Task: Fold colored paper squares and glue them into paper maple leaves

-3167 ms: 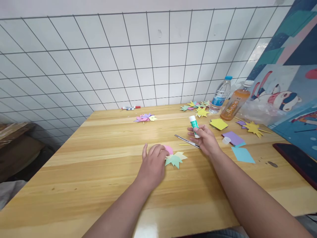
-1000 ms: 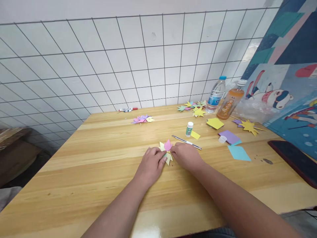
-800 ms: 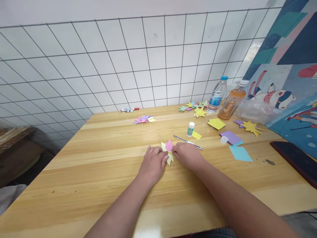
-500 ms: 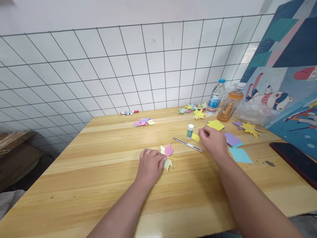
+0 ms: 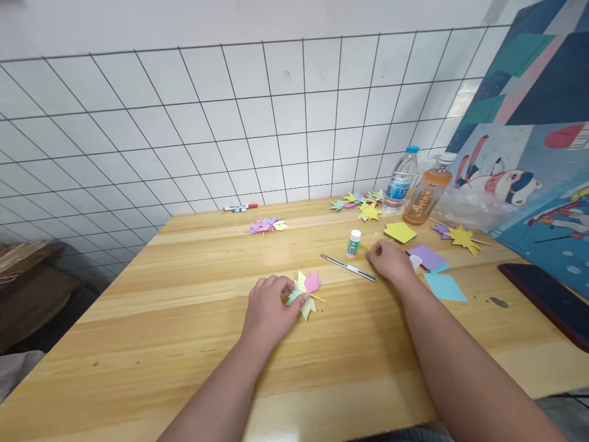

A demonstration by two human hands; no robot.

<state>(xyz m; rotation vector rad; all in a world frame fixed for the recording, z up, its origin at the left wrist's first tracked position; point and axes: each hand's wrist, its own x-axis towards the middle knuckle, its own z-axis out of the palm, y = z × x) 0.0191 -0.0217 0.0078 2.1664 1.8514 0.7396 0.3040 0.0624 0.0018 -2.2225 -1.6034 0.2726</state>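
While left hand [image 5: 269, 306] holds one flower [image 5: 311, 282], right hand [image 5: 392, 261] pinches one strip [image 5: 364, 248].

Bright, soft light leaves faint glare on the near tabletop [image 5: 322, 362].

R hand [image 5: 390, 263] off flower [image 5: 311, 283], now on yellow ppr [image 5: 364, 248].

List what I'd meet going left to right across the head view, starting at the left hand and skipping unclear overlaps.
Left hand → multicolored paper flower → glue stick → right hand → light-blue paper → dark flat slab.
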